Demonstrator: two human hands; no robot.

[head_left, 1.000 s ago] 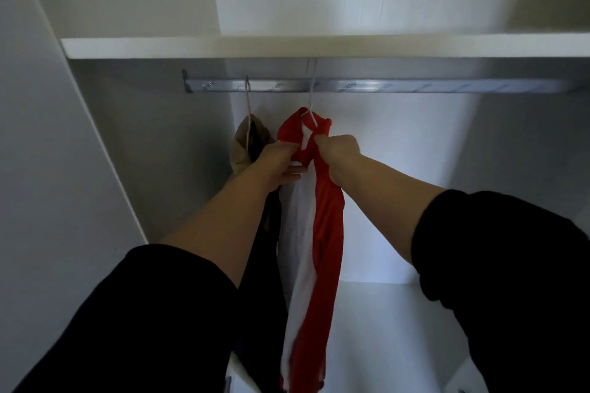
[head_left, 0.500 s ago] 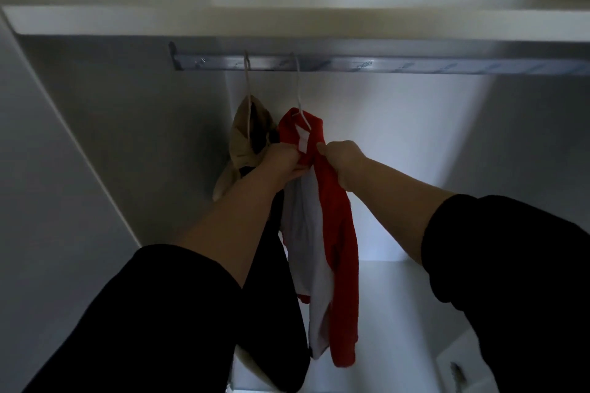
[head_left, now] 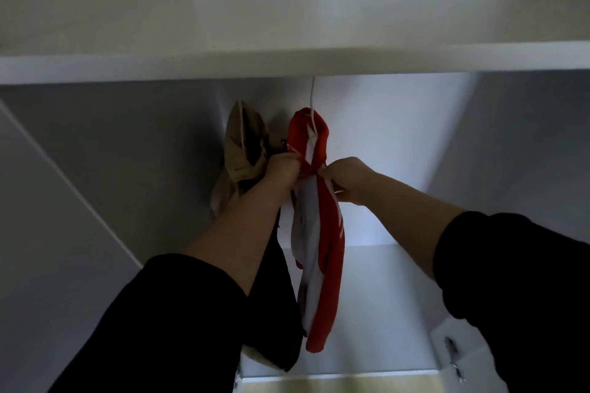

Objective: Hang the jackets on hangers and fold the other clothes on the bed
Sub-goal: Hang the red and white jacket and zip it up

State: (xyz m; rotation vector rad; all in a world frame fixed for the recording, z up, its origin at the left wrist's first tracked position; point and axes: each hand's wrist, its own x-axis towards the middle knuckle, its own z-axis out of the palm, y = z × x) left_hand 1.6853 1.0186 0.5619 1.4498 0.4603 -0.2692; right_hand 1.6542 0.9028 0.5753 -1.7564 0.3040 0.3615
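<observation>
Red and white cloth of the jacket point(head_left: 319, 233) now hangs lower in view than a second ago, the rail gone behind the shelf point(head_left: 287, 62), so only the thin hanger hook point(head_left: 312, 99) shows above both hands. The left hand point(head_left: 282, 171) and right hand point(head_left: 346, 179) are closed on its collar, apparently settling it. A tan jacket point(head_left: 245, 143) hangs just left of the left hand, its hanger hidden.

Your 2 jackets hang below the shelf point(head_left: 287, 60): one jacket point(head_left: 322, 233) on the right, the other jacket point(head_left: 242, 150) just left of it.
</observation>
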